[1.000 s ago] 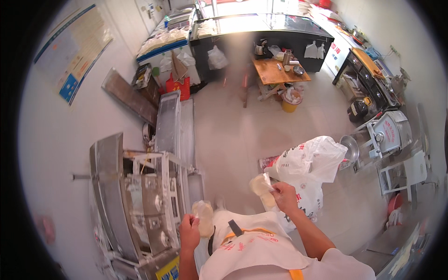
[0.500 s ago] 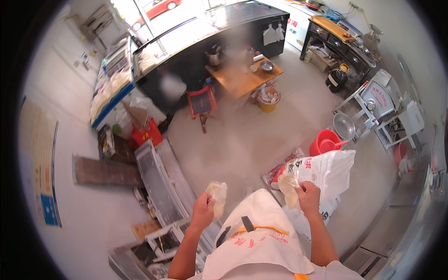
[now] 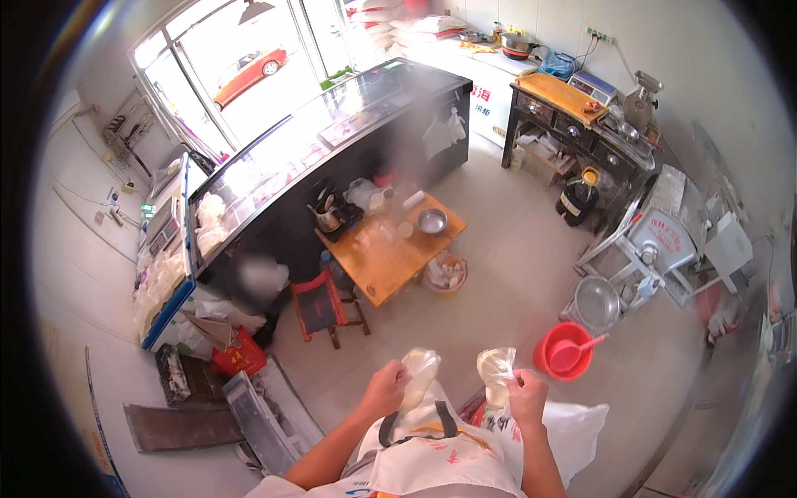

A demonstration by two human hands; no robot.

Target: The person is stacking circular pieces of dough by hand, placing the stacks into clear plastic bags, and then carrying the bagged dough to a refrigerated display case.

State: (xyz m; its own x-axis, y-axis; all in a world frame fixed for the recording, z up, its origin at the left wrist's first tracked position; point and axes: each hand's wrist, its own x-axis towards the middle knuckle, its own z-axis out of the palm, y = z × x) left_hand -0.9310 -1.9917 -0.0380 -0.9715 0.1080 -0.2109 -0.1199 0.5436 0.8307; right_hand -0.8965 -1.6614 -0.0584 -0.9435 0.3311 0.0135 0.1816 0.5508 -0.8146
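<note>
My left hand (image 3: pixel 385 391) is closed on the edge of a small clear plastic bag (image 3: pixel 421 376) with something pale yellowish in it. My right hand (image 3: pixel 528 399) pinches a similar clear plastic bag (image 3: pixel 495 373), also pale inside; what either holds is too blurred to name. Both bags are held up in front of my body, a small gap between them. Below them lies the white apron (image 3: pixel 423 473) on my front, with dark straps and orange trim. Beside my right forearm stands a large white woven sack (image 3: pixel 569 432), partly hidden.
A red bucket (image 3: pixel 548 375) holding a red dipper stands ahead right, near a metal basin (image 3: pixel 596 304). Farther off are a low wooden table (image 3: pixel 374 266), a red folding stool (image 3: pixel 320 309) and a long black counter (image 3: pixel 432 153). A grey machine (image 3: pixel 664 241) stands at right.
The view has tilted up and turned, so the room sits lower and the street window shows more. My hands have come closer together, still gripping the two bags.
</note>
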